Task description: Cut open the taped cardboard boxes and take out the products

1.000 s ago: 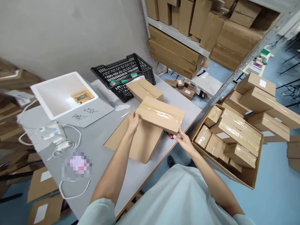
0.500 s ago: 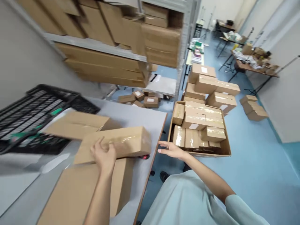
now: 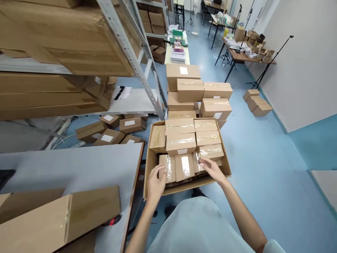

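A large open carton (image 3: pixel 226 165) stands in front of me, packed with small taped cardboard boxes. My left hand (image 3: pixel 157 182) is at its front left, fingers bent and partly spread, over the near corner of a small taped box (image 3: pixel 169 167). Across from it my right hand (image 3: pixel 212 170) reaches in with fingers apart, its fingertips at the lower left of another small box (image 3: pixel 211 151). Neither hand has a box lifted. Between the hands lies a box with a white label (image 3: pixel 185 166). Whether the fingertips press on the cardboard is hard to tell.
To the left, a table (image 3: pixel 105 160) bears larger cardboard boxes (image 3: pixel 94 211) and a red and black object (image 3: pixel 113 220). Stacked boxes (image 3: pixel 191 90) rise behind the carton. A metal shelf (image 3: pixel 126 49) stands at the left, with labelled boxes (image 3: pixel 131 123) on the floor beneath.
My view has turned right. My left hand has left the box on the table and come to the carton. My right hand has moved in over the carton's boxes.
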Motion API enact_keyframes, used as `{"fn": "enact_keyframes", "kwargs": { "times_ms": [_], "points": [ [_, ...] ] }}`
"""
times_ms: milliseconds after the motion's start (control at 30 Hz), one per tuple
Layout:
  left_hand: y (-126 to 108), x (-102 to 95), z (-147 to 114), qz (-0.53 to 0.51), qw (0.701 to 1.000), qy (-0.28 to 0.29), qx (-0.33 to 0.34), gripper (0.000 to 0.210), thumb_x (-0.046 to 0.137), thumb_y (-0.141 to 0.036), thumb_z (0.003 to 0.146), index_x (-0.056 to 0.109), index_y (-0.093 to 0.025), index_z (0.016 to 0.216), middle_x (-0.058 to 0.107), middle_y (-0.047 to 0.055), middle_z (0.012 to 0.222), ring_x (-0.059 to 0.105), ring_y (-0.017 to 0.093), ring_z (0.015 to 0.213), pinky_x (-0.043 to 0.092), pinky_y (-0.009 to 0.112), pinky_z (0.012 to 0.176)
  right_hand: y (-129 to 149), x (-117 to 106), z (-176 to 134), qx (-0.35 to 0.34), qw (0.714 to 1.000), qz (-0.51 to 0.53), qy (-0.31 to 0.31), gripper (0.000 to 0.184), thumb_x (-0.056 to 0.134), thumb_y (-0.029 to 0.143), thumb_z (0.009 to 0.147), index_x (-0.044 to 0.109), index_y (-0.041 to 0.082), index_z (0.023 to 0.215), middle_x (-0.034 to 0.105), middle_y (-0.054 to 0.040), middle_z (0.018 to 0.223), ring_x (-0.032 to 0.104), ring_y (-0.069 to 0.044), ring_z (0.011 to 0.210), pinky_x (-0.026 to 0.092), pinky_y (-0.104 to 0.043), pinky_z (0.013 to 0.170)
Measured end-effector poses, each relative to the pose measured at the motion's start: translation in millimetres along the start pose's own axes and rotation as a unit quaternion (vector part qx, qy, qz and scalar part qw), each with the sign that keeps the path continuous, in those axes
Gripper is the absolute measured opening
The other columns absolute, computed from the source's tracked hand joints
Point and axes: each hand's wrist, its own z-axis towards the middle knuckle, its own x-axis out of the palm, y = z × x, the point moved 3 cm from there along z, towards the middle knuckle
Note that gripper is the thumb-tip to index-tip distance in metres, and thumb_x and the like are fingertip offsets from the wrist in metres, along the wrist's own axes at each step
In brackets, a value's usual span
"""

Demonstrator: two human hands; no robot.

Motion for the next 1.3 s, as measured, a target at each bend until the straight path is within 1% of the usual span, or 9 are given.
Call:
{"fn": "enact_keyframes", "kwargs": {
  "times_ms": [133, 267, 400, 600, 833, 933, 1033, 1167, 1300],
  "points": [
    [-29, 46.0, -2, -0.034, 0.999, 0.039, -0.014, 0.029, 0.066, -0.054, 0.093, 0.072, -0.026, 0.094, 0.078, 0.014, 0.14, 0.071, 0.038, 0.137, 0.051, 0.058, 0.124, -7, -41, 4, 0.037, 0.999, 0.015, -0.035, 0.077, 0.094, 0.077, 0.074, 0.083, 0.023, 0.128, 0.08, -0.0185, 0.144, 0.071, -0.041, 0.145, 0.048, -0.06, 0.13],
    [-51, 66.5, -12, -0.055, 0.995, 0.076, -0.024, 0.027, 0.066, -0.053, 0.094, 0.07, -0.026, 0.091, 0.078, 0.015, 0.139, 0.07, 0.038, 0.14, 0.047, 0.06, 0.127, -11, -54, 4, 0.061, 0.996, 0.035, -0.053, 0.081, 0.094, 0.08, 0.07, 0.083, 0.023, 0.127, 0.08, -0.018, 0.144, 0.07, -0.041, 0.145, 0.051, -0.059, 0.128],
    [-57, 75.8, -30, -0.08, 0.991, 0.107, -0.03, 0.029, 0.067, -0.055, 0.095, 0.068, -0.026, 0.09, 0.078, 0.014, 0.142, 0.071, 0.037, 0.139, 0.048, 0.061, 0.126, -14, -52, -12, 0.075, 0.992, 0.059, -0.077, 0.082, 0.093, 0.082, 0.069, 0.083, 0.025, 0.128, 0.08, -0.0166, 0.144, 0.071, -0.042, 0.144, 0.052, -0.06, 0.127],
    [-52, 84.1, -55, -0.131, 0.981, 0.134, -0.044, 0.036, 0.07, -0.061, 0.095, 0.068, -0.026, 0.09, 0.08, 0.014, 0.136, 0.072, 0.035, 0.137, 0.049, 0.057, 0.126, -21, -47, -60, 0.102, 0.985, 0.057, -0.125, 0.09, 0.092, 0.088, 0.067, 0.083, 0.023, 0.129, 0.081, -0.0194, 0.142, 0.076, -0.042, 0.135, 0.053, -0.063, 0.124],
    [-60, 84.0, -61, -0.153, 0.977, 0.14, -0.052, 0.035, 0.069, -0.061, 0.096, 0.067, -0.026, 0.092, 0.078, 0.016, 0.139, 0.07, 0.036, 0.141, 0.046, 0.055, 0.128, -11, -80, -84, 0.087, 0.983, 0.022, -0.16, 0.087, 0.091, 0.088, 0.067, 0.084, 0.023, 0.125, 0.082, -0.0205, 0.14, 0.078, -0.044, 0.132, 0.053, -0.066, 0.123],
    [-61, 87.9, -59, -0.157, 0.978, 0.127, -0.058, 0.034, 0.067, -0.06, 0.099, 0.066, -0.026, 0.095, 0.077, 0.016, 0.142, 0.069, 0.034, 0.143, 0.047, 0.053, 0.127, -2, -103, -71, 0.074, 0.983, 0.018, -0.167, 0.086, 0.091, 0.087, 0.068, 0.084, 0.023, 0.126, 0.082, -0.02, 0.14, 0.077, -0.043, 0.132, 0.053, -0.065, 0.123],
    [-67, 106.1, -51, -0.145, 0.979, 0.122, -0.072, 0.035, 0.068, -0.06, 0.098, 0.065, -0.026, 0.094, 0.079, 0.016, 0.137, 0.072, 0.034, 0.139, 0.053, 0.052, 0.123, 6, -130, -48, 0.054, 0.984, 0.021, -0.167, 0.085, 0.09, 0.086, 0.072, 0.084, 0.023, 0.128, 0.081, -0.0188, 0.143, 0.076, -0.041, 0.135, 0.054, -0.062, 0.124],
    [-98, 153.8, -16, -0.15, 0.979, 0.127, -0.055, 0.032, 0.067, -0.057, 0.097, 0.066, -0.025, 0.095, 0.079, 0.015, 0.14, 0.072, 0.034, 0.139, 0.052, 0.052, 0.123, 17, -180, 1, 0.022, 0.988, 0.015, -0.152, 0.081, 0.089, 0.084, 0.076, 0.083, 0.023, 0.13, 0.081, -0.0175, 0.142, 0.075, -0.041, 0.137, 0.054, -0.062, 0.124],
    [-143, 213.7, 50, -0.152, 0.984, 0.083, -0.031, 0.031, 0.067, -0.054, 0.097, 0.071, -0.024, 0.105, 0.08, 0.015, 0.138, 0.072, 0.033, 0.137, 0.051, 0.053, 0.126, 31, -247, 83, 0.003, 0.991, 0.011, -0.133, 0.082, 0.089, 0.081, 0.077, 0.081, 0.021, 0.132, 0.08, -0.0192, 0.144, 0.075, -0.041, 0.136, 0.054, -0.063, 0.124]
  ]
}}
